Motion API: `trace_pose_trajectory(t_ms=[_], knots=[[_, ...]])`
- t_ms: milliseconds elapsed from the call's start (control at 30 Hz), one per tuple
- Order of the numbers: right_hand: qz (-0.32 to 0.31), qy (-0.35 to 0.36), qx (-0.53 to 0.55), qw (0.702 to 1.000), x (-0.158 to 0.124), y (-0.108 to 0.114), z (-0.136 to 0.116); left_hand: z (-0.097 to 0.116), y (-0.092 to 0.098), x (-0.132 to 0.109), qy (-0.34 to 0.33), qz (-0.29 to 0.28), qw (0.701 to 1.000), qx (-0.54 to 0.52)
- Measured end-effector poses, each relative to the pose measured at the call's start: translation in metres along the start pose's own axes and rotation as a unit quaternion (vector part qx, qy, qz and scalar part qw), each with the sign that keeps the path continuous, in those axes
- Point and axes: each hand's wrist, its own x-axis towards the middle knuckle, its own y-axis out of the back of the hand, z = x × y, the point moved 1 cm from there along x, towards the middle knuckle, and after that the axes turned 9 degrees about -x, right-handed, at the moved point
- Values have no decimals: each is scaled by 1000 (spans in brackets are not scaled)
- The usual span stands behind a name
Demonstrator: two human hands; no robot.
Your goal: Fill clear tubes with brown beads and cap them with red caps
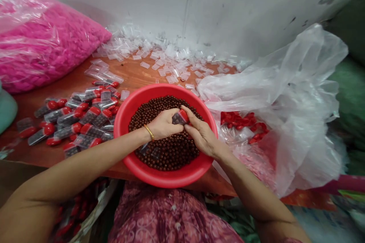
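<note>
Patterned maroon garment (171, 212) at six o'clock, closest to the lens, below a red basin (167, 179) of dark brown beads (176, 159) on an orange-brown table (129, 71). Held above the beads, toward one o'clock from the basin's centre: a small container (177, 119). Points with its red cap (184, 115) toward two o'clock, on a slightly slanted long axis running back to about eight.

Clamped at the clear end between thumb and fingers of the left hand (164, 124), with a gold bracelet (148, 132) at the wrist. Gripped at the capped end by the right hand (203, 134), with fingers nearly straight, close to the thumb and touching the red. Visible through the clear wall: dark, beadlike contents, partly covered by both hands.

Heaped around the basin: similar red-capped containers (85, 125) at nine to ten o'clock, a bulging bag of bright pink pieces (48, 41) at ten, loose clear cases (162, 60) at twelve, a crumpled translucent bag (299, 83) at two to three, and loose red pieces (242, 119) just beneath its edge.
</note>
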Motion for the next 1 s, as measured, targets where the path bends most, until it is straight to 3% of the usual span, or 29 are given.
trace_pose_trajectory(t_ms=[133,300,433,533,633,733,833,933,1000], knots=[[-50,43,-99,993,-3,-4,5,-10,4,-1,-5,26,999,42],[-24,50,-157,986,-3,7,5,-13,-1,-3,4,-7,998,62],[87,-9,-69,994,6,15,2,-5,-3,-3,4,-69,987,148],[143,-81,68,984,17,2,1,-1,-3,-3,-11,-80,960,269],[124,-131,195,964,29,-16,-2,1,-7,-4,0,-102,941,322],[68,-161,244,954,34,-26,-4,3,-11,-8,4,-102,925,366],[29,-132,212,968,32,-31,-5,0,-11,-14,5,-106,901,421],[48,-65,141,987,32,-35,-7,-4,-7,-17,2,-97,889,447],[63,-62,141,986,35,-35,-10,-3,-7,-15,-1,-80,888,452]])
